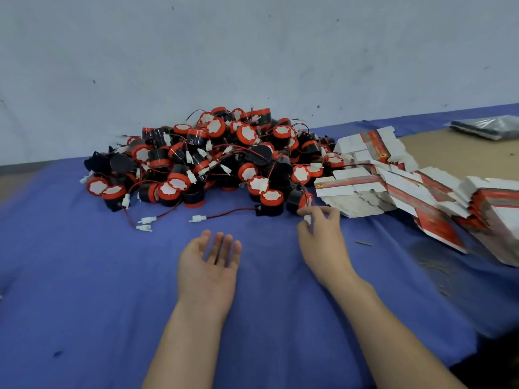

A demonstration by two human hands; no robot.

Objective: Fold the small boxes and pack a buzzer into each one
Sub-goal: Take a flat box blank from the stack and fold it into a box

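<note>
Where a blue cloth [84,276] covers the tabletop, a heap of red-and-black buzzers [213,158] is piled against the wall, with flat unfolded boxes [393,178] fanned out just to its right. The left hand [209,265] is held palm up, its fingers [222,245] straight, close together and empty. A white connector [307,219] is pinched by the right hand [320,237] at the heap's near edge.
</note>
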